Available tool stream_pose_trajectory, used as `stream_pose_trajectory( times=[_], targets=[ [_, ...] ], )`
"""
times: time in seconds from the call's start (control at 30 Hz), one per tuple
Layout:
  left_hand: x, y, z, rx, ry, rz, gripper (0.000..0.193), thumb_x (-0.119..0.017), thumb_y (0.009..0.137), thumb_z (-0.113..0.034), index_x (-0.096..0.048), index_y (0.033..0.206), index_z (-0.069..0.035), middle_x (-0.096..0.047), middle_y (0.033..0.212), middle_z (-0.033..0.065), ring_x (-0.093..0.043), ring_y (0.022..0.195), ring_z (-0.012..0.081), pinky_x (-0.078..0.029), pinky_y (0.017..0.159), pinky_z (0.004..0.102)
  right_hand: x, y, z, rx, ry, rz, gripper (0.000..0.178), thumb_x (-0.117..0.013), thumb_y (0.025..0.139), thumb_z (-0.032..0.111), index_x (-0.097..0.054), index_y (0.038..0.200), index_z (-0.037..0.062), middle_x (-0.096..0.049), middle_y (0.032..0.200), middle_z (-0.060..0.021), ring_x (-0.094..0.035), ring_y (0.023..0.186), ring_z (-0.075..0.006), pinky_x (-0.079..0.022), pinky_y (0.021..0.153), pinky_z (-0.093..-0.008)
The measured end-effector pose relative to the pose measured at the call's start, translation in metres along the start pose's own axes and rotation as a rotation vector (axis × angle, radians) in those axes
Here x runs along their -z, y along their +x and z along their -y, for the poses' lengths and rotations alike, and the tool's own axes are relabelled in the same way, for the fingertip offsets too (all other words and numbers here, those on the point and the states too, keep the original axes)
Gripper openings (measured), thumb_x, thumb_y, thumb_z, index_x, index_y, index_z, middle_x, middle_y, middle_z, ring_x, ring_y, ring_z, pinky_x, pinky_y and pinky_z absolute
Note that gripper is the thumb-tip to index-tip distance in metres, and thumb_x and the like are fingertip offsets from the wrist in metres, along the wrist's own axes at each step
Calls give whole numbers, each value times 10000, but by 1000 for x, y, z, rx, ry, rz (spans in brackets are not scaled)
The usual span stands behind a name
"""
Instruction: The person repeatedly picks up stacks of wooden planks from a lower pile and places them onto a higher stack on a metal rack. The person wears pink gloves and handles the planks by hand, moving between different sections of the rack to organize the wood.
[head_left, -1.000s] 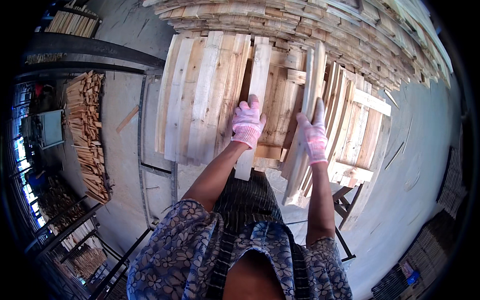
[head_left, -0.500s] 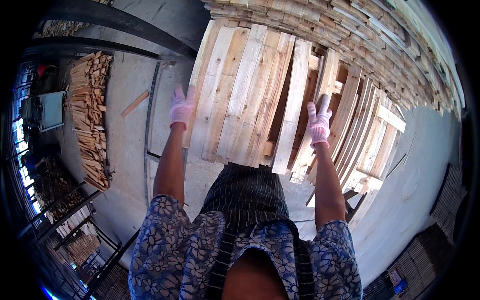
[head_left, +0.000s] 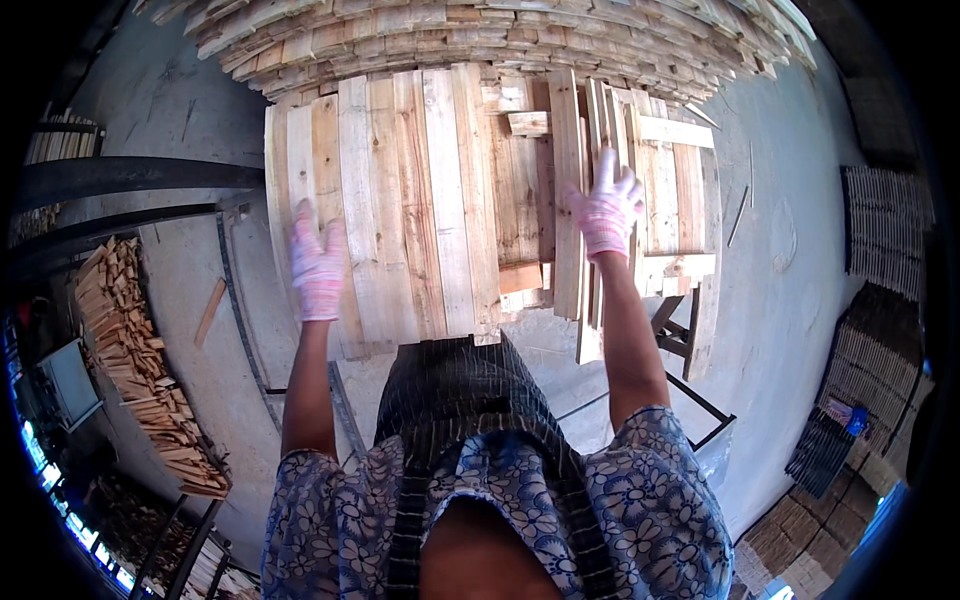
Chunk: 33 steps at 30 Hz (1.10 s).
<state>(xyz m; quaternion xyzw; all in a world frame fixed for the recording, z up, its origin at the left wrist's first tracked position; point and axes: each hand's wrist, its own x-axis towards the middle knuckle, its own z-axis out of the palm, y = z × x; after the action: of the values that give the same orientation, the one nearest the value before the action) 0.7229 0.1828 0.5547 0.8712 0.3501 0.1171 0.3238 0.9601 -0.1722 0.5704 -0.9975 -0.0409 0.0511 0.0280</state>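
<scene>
Pale wooden boards (head_left: 400,210) lie side by side in a row in front of me, on top of a wooden frame. My left hand (head_left: 318,262), in a pink and white glove, rests with fingers stretched out on the leftmost boards. Over a bunch of loose narrow boards (head_left: 566,200), right of a gap, my gloved right hand (head_left: 605,208) has its fingers spread. It appears to touch them from above. Through the gap, lower slats (head_left: 518,215) and a short crosspiece (head_left: 520,278) show.
A tall stack of boards (head_left: 480,45) stands right behind the work. Another slatted wooden panel (head_left: 675,200) lies at the right, above a dark metal stand (head_left: 675,325). A long heap of wood scraps (head_left: 140,350) sits on the floor at left. Bundled slats (head_left: 880,220) stand far right.
My view has turned, shifting the scene. Boards in the middle now lie closer against the left row, leaving one wider gap. My left hand has come onto the boards; my right is over the loose bunch.
</scene>
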Motion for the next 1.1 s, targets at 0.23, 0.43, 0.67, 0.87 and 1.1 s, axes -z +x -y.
stream_pose_trajectory(
  times=[0.23,0.43,0.67,0.87,1.1],
  targets=[
    [-216,-48,-172,210,-623,687,863,-751,901,-219,-235,1582,-94,-247,1612,261,-320,1477,359,-430,1150,431,-52,42,-165,-150,835,307,987,-785,885,350,-171,1587,26,-341,1562,-286,-405,1425,-354,-356,1172,-429],
    [-305,-60,-242,505,-518,696,858,-855,760,-266,-396,1414,48,-543,1374,263,-563,1259,354,-470,1047,441,-18,55,-185,-265,706,294,953,-744,883,311,-153,1604,110,-359,1545,-276,-375,1426,-413,-363,1166,-472],
    [-233,-68,-265,590,-621,613,907,-875,767,-251,-359,1435,83,-612,1296,267,-600,1244,340,-523,1035,411,-34,2,-115,-131,27,14,902,-716,839,501,-279,1551,161,-441,1386,-217,-409,1302,-416,-335,1048,-586],
    [-127,-43,-177,450,-943,362,773,-841,824,-142,-387,1428,19,-680,1187,165,-678,1077,246,-566,943,320,-29,16,-135,-147,148,138,858,-704,869,387,-255,1571,183,-532,1217,-275,-529,1145,-481,-468,958,-566],
    [-51,15,-18,523,234,255,926,-851,737,-344,-395,1445,40,-501,1424,268,-479,1363,359,-448,1099,430,-21,-7,-98,-28,408,115,833,-747,862,312,-315,1564,190,-495,1244,-301,-547,1142,-467,-464,973,-525]
  ],
)
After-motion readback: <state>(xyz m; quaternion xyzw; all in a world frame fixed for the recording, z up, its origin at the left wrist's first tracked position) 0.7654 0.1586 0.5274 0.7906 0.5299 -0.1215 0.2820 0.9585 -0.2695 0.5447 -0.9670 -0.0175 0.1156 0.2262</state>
